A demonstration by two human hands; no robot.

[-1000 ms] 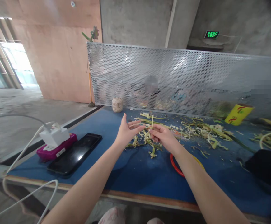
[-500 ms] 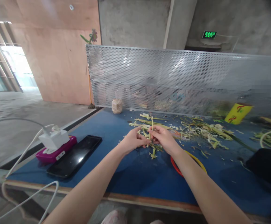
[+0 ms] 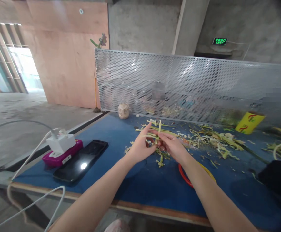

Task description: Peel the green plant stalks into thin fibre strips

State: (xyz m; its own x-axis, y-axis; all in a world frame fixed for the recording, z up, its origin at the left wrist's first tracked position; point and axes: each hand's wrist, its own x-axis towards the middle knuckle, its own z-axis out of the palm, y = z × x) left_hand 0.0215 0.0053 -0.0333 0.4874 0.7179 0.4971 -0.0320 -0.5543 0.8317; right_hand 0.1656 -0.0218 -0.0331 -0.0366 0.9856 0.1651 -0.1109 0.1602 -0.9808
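Observation:
Both my hands meet over the middle of the blue table [image 3: 140, 183]. My left hand [image 3: 141, 146] is closed in a pinch on a thin pale-green plant stalk [image 3: 159, 126] that sticks up between the hands. My right hand [image 3: 173, 146] pinches the same stalk from the other side. Beneath the hands lies a small heap of green and yellowish peelings [image 3: 161, 158]. More stalks [image 3: 164, 130] lie just beyond my fingers.
A black phone [image 3: 81, 161] lies at the left beside a magenta box with a white charger [image 3: 61, 148] and cables. A red and yellow ring [image 3: 185, 174] lies under my right forearm. Scraps [image 3: 215, 138], a yellow cup [image 3: 249, 122] and a perforated metal screen [image 3: 191, 87] stand behind.
My left hand was open with fingers spread, then closed in beside the right hand on the stalk. Both hands now hold it slightly higher.

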